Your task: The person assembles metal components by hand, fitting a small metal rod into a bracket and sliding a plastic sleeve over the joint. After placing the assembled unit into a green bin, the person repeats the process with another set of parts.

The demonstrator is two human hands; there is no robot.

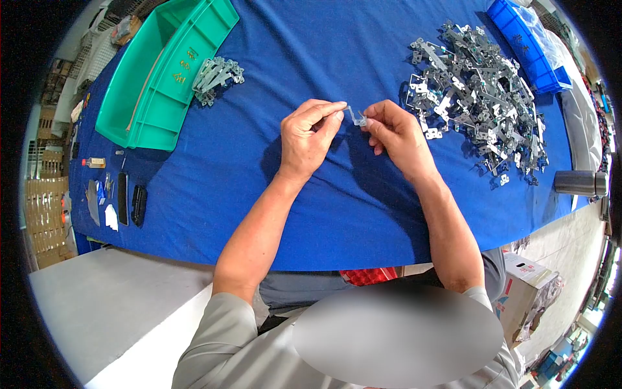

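Between my two hands, above the blue cloth, a small bent metal bracket [356, 118] is held up. My left hand [307, 137] pinches its left end between thumb and forefinger. The fingers of my right hand [396, 135] close on its right end. To the right lies a large heap of similar metal brackets [483, 97]. A smaller pile of brackets [217, 78] rests at the upper left, against the green bin.
A green bin [155, 97] stands at the upper left, a blue bin [528, 48] at the upper right. A metal bottle [578, 183] lies at the right edge. A black case [138, 205] and small tools lie at the left.
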